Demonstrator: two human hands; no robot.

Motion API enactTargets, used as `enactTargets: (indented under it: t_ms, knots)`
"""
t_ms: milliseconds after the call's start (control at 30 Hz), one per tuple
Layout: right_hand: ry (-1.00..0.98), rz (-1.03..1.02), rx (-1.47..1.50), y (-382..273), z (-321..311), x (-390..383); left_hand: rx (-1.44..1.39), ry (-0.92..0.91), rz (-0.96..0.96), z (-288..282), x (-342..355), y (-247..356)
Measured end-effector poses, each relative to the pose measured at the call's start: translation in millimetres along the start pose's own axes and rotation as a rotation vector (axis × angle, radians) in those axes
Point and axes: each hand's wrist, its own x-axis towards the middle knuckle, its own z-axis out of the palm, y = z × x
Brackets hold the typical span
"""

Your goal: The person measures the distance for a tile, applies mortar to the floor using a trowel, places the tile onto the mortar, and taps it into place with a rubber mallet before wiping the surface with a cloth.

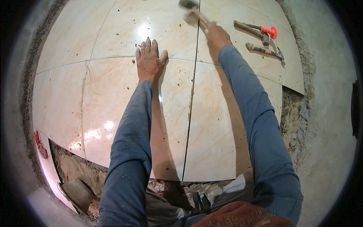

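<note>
My left hand lies flat with fingers spread on a glossy cream floor tile, close to a joint between tiles. Farther off and to the right, my right hand is closed around the handle of a mallet. Its dark head is smeared by motion near the top edge, above a long dark joint; whether it touches the tile I cannot tell. To the right of that hand lie a wooden-handled hammer, a chisel with an orange hand guard and a second, slimmer hammer.
Rough mortar or earth shows beyond the tiles at right and lower left. A grey pan-like object sits at lower left, with a red item above it. Grey concrete borders the tiles. Crumbs dot the tiles.
</note>
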Motion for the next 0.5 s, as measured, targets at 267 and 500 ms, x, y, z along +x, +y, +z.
enactTargets:
  t_ms: [267,500]
  knots:
    - [-0.148,0.079,0.318,49,-137,-121,0.052,0.035,0.021,4,-10,-15]
    - [-0.380,0.778,0.733,64,-225,-351,0.051,0.106,0.080,13,-8,-20]
